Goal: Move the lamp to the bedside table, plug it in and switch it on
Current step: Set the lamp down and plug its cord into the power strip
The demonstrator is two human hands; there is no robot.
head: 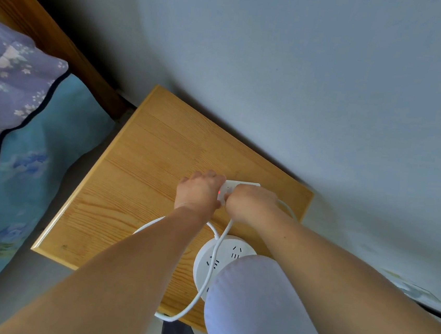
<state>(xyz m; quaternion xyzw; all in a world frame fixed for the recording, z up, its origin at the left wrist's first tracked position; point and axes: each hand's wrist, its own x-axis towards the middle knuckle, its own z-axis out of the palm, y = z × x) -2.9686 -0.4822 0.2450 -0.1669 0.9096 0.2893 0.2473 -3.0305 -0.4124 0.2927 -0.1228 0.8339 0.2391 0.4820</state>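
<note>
A white lamp stands at the near right of the wooden bedside table (147, 153). Its pale rounded shade (253, 306) fills the foreground, above a round white base (212, 264) with socket slots on top. The lamp's white cord (202, 290) loops off the table's front edge and runs up to my hands. A white power strip (242, 185) with a red light lies near the table's far right. My left hand (199, 191) holds the strip's left end. My right hand (251, 204) is closed around the cord's end at the strip; the plug itself is hidden.
A grey wall (304, 80) runs behind the table. To the left is a bed with a blue floral sheet (21, 186), a purple flowered pillow (9, 90) and a wooden headboard (51, 34). A second white cable (288, 208) curves off past the strip's right side.
</note>
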